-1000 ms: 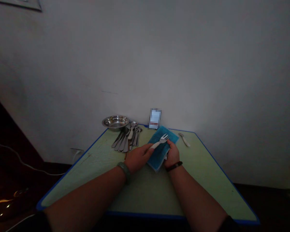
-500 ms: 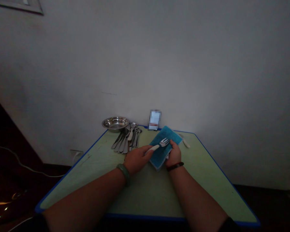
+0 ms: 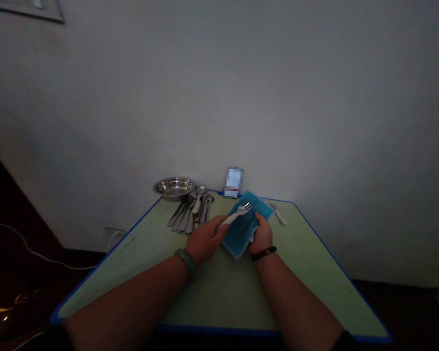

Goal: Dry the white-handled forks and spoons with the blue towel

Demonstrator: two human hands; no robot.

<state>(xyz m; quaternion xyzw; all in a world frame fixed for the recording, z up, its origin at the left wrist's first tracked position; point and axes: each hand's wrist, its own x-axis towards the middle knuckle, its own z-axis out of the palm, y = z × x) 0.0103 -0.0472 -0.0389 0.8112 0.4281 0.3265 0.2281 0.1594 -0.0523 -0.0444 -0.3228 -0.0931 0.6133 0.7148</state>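
My left hand (image 3: 206,239) is closed around the white handle of a fork (image 3: 237,212), whose metal tines point up and to the right. Behind the fork lies a blue cloth (image 3: 239,234), spread over my right hand (image 3: 262,235), which grips it by its right edge with the thumb on top. The right hand's other fingers are hidden under the cloth. Just beyond the right hand, a white-handled utensil (image 3: 280,216) rests on the table, its metal head partly hidden by the cloth.
A heap of metal cutlery (image 3: 185,217) lies left of the hands, beside a steel bowl (image 3: 174,188) at the table's back left corner. A blurred-out phone-like screen (image 3: 233,182) stands against the wall. The pale green table (image 3: 131,273) has a blue rim.
The fork has moved slightly up and left over the cloth, its tines now further from the right thumb. Both hands still hold the same things.
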